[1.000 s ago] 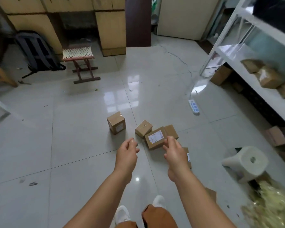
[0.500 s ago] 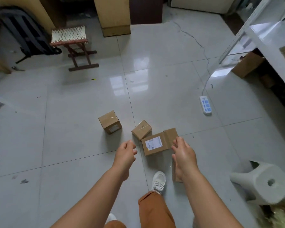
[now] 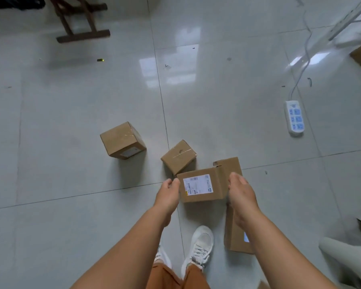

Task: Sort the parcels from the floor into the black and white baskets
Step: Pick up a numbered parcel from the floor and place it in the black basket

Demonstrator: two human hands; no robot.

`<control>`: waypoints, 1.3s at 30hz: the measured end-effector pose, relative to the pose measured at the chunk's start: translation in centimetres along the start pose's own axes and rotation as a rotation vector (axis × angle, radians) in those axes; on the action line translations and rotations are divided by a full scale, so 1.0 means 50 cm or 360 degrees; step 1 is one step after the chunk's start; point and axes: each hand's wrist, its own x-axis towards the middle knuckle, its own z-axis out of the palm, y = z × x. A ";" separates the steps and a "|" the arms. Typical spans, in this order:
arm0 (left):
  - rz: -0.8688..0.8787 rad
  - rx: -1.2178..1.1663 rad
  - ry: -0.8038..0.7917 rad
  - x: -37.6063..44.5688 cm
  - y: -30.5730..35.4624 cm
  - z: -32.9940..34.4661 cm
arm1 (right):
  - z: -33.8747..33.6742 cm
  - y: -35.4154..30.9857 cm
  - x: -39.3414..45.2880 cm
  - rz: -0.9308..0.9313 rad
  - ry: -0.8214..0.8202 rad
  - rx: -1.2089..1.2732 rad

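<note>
Left hand (image 3: pixel 168 196) and right hand (image 3: pixel 241 193) flank the labelled parcel (image 3: pixel 200 187) on the floor (image 3: pixel 71 113), fingers spread, at its edges. Two smaller parcels (image 3: pixel 123 140) (image 3: pixel 178 156) lie beyond; a power strip (image 3: pixel 294 117) well right.

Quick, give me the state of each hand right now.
Left hand: open, at the left edge of the labelled parcel; grip cannot be told.
Right hand: open, at the parcel's right side; not clearly gripping.

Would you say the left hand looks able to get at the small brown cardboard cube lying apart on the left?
Probably yes: the left hand is open, and only bare floor tile lies between it and the small brown cardboard cube.
</note>
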 end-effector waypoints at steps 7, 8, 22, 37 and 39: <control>-0.0069 0.0094 -0.0057 0.232 -0.073 0.055 | 0.082 0.092 0.215 -0.0018 -0.0010 -0.0274; -0.0071 0.0104 -0.0062 0.263 -0.084 0.061 | 0.089 0.102 0.240 0.0000 -0.0008 -0.0316; -0.0285 -0.0254 -0.0121 0.455 -0.164 0.129 | 0.122 0.209 0.410 0.0036 0.0055 -0.0459; 0.0063 -0.0585 0.0176 0.064 0.060 -0.053 | 0.003 -0.067 0.066 0.0044 0.0026 0.0115; 0.0150 -0.0643 0.0162 0.001 0.096 -0.087 | -0.007 -0.108 0.011 0.0006 -0.0008 0.0149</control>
